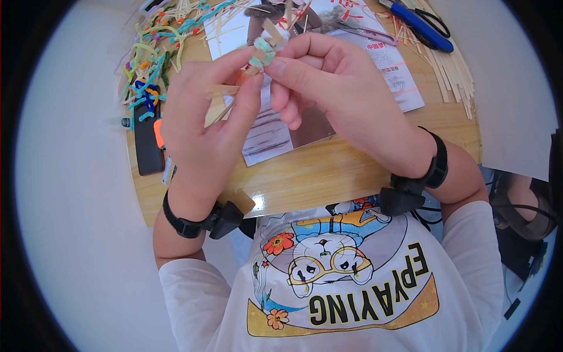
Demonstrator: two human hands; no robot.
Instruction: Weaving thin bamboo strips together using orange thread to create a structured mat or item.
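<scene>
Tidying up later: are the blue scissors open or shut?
Shut: the scissors lie flat on the table, blades together.

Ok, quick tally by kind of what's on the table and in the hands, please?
Stick bundle wrapped in teal pipe cleaner, held by left hand and right hand: 1
Pipe cleaner pile: 1
Loose stick pile: 1
Blue-handled scissors: 1
Magazine: 1
Black case: 1
Total: 6
</scene>
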